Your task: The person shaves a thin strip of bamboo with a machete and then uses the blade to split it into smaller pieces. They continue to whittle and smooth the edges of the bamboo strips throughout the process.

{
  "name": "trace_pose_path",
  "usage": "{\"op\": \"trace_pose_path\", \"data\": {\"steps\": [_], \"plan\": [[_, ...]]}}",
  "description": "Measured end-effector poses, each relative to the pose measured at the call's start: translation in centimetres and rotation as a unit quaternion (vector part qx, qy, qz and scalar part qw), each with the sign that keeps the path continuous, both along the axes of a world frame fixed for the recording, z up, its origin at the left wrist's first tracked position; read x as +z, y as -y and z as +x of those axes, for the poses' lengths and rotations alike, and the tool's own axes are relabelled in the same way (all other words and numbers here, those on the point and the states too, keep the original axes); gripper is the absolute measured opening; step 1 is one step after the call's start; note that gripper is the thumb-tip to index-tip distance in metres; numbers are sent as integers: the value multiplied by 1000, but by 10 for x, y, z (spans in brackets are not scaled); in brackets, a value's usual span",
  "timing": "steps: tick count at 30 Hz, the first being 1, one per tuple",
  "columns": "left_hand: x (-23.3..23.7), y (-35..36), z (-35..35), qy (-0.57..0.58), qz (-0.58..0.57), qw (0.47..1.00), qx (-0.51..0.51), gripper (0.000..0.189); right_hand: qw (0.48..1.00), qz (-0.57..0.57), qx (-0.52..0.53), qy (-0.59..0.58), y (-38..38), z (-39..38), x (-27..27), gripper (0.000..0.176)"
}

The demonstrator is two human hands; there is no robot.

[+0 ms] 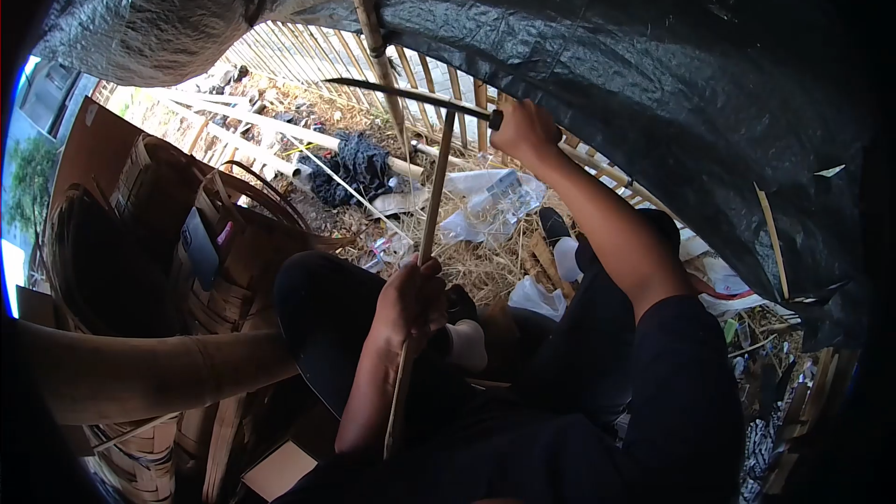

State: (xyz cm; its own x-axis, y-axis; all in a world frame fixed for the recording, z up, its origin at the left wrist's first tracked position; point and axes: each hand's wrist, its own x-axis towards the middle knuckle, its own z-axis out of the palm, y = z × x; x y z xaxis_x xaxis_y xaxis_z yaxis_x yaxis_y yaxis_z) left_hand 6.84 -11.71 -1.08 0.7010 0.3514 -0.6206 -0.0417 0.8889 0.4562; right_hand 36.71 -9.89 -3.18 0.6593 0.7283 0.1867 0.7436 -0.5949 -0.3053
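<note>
My right hand (525, 135) is closed round the dark handle of a long knife (411, 92), whose blade points left. Below it, my left hand (412, 301) grips a bamboo strip (435, 196) near its middle. The strip stands nearly upright, and its top end meets the blade close to the handle. Its lower end runs down past my left forearm.
On the left stand woven bamboo baskets (154, 448) and a thick bamboo pole (149, 369). Straw and plastic bags (495, 205) litter the ground ahead, near a dark bundle (350, 168) on poles. A bamboo fence (317, 51) and black tarpaulin (672, 84) enclose the spot.
</note>
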Motion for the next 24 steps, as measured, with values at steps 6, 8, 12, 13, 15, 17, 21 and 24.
{"op": "trace_pose_path", "data": {"steps": [6, 8, 12, 13, 15, 17, 21, 24], "plan": [[7, -13, -6, 21, 112, 993, -8, 32, 993, 46, -92, -61, 11, 43, -1, 35], [-3, -21, -7, 14, 118, 993, 5, 34, 990, 52, -110, -68, 17, 35, 2, 33], [-7, -23, -4, -61, 243, 968, 1, 47, 973, 136, 47, -183, 40, -13, 17, 22], [-8, -21, -3, -92, 297, 950, -24, 48, 959, 156, 100, -214, 44, -23, 8, 22], [-5, -18, -1, -126, 350, 927, -49, 49, 945, 181, 209, -174, 52, -52, 9, 17], [-1, -14, 0, -155, 402, 899, -77, 49, 932, 205, 270, -126, 53, -69, 2, 17], [-11, -12, -1, -141, 392, 907, -61, 48, 943, 156, 283, -78, 49, -74, -11, 17], [-20, -13, -4, -105, 354, 928, -43, 47, 954, 111, 273, -55, 36, -66, -23, 16]]}}
